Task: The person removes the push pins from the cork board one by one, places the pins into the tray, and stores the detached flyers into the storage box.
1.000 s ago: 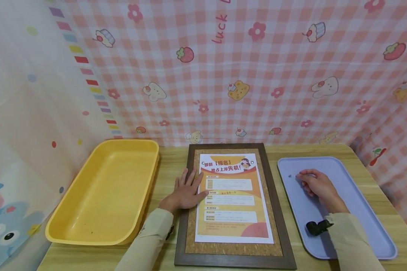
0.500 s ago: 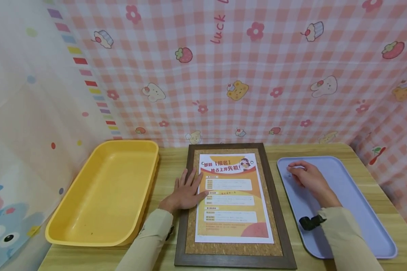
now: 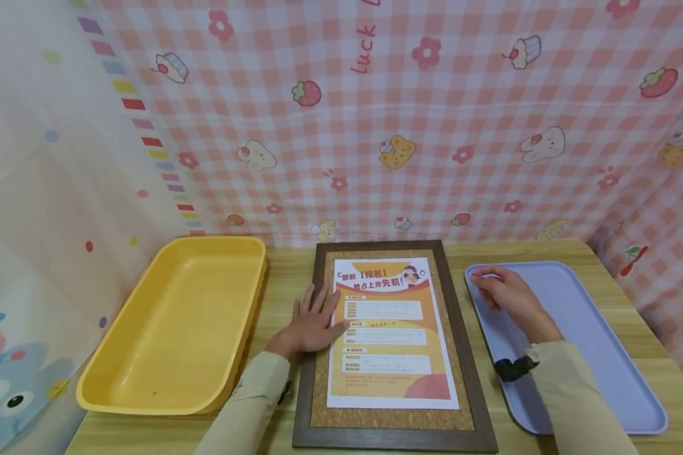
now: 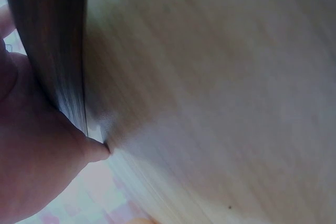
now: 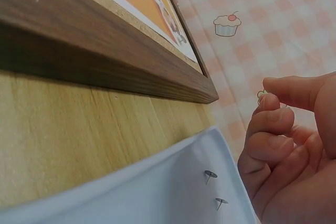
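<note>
My left hand (image 3: 313, 319) lies with spread fingers on the left side of a brown-framed cork board (image 3: 394, 436), its fingertips reaching a printed orange-and-white poster (image 3: 384, 335). In the left wrist view, part of that hand (image 4: 47, 156) shows against the dark frame. My right hand (image 3: 512, 297) is over the upper left corner of a lilac tray (image 3: 580, 354). Its thumb and index finger come together at the tips in the right wrist view; I cannot tell whether a small thing is pinched there. Below lie two metal thumbtacks, one (image 5: 210, 174) and another (image 5: 221, 201), in the tray.
A deep yellow bin (image 3: 176, 322) stands left of the board on the wood-grain table (image 3: 281, 278). A pink checked curtain (image 3: 341, 126) hangs close behind. Silvery dots show at the poster's top corners. A strip of table separates board and tray.
My right hand has moved left and a little away from me over the tray, from right of a small dark thumbtack to the tray's left rim. The left hand has stayed put.
</note>
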`<action>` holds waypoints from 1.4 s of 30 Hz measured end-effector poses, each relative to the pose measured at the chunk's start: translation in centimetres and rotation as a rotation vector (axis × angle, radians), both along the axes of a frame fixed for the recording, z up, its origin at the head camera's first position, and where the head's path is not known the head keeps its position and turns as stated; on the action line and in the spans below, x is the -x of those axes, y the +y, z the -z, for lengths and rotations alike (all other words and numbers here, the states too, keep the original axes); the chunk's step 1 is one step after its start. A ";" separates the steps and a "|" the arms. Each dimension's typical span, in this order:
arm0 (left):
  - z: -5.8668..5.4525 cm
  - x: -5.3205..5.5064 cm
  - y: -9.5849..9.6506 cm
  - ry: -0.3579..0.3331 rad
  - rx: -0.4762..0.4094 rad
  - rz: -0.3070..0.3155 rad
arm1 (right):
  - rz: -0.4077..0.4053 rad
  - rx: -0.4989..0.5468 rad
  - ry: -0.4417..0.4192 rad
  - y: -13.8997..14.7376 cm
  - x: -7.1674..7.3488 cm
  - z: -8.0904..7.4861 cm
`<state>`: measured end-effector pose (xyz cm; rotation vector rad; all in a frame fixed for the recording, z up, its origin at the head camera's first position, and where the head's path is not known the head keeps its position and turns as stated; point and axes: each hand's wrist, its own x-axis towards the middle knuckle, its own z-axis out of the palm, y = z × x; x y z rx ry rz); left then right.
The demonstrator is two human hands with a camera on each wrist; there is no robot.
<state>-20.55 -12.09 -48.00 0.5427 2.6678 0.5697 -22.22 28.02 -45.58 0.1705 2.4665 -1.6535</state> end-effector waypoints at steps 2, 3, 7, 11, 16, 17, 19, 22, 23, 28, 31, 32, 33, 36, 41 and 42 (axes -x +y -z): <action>0.1 0.0 0.0 0.006 0.002 -0.001 | -0.008 0.005 -0.002 -0.1 0.1 0.0; 0.1 0.0 0.0 0.005 0.005 -0.002 | -0.010 0.005 -0.005 -0.2 0.2 0.0; 0.1 0.0 0.0 0.007 0.012 -0.006 | -0.028 0.015 -0.009 -0.5 0.5 0.0; 0.2 0.1 -0.1 0.007 0.007 0.000 | -0.041 0.038 -0.003 -1.1 0.9 0.0; 0.1 0.1 -0.1 -0.011 -0.010 0.001 | -0.052 0.052 0.015 -2.2 1.6 0.2; 0.1 0.1 -0.1 -0.018 -0.006 -0.001 | -0.057 0.055 0.020 -2.3 1.8 0.3; 0.2 0.2 -0.2 -0.025 -0.009 -0.003 | -0.064 0.057 0.021 -2.7 2.1 0.5; 0.4 0.3 -0.2 -0.031 -0.001 -0.010 | -0.077 0.062 0.018 -3.3 2.5 0.6; 0.4 0.3 -0.1 -0.033 -0.004 -0.012 | -0.080 0.063 0.014 -3.5 2.6 0.6; 0.3 0.3 -0.1 -0.035 -0.007 -0.012 | -0.094 0.075 0.001 -4.2 3.0 0.7; 0.4 0.3 -0.1 -0.034 -0.006 -0.011 | -0.102 0.069 -0.008 -4.4 3.2 0.7; 0.4 0.3 -0.1 -0.029 -0.009 -0.012 | -0.105 0.063 -0.012 -4.5 3.3 0.7; 0.5 0.4 -0.1 -0.030 -0.007 -0.014 | -0.106 0.057 -0.018 -4.6 3.4 0.7; 0.8 0.4 -0.2 -0.025 -0.016 -0.021 | -0.103 0.054 -0.032 -5.0 3.7 0.7; 0.9 0.4 -0.2 -0.029 -0.023 -0.022 | -0.085 0.058 -0.046 -5.7 4.1 1.1; 0.9 0.4 -0.2 -0.026 -0.025 -0.020 | -0.079 0.052 -0.047 -5.8 4.2 1.2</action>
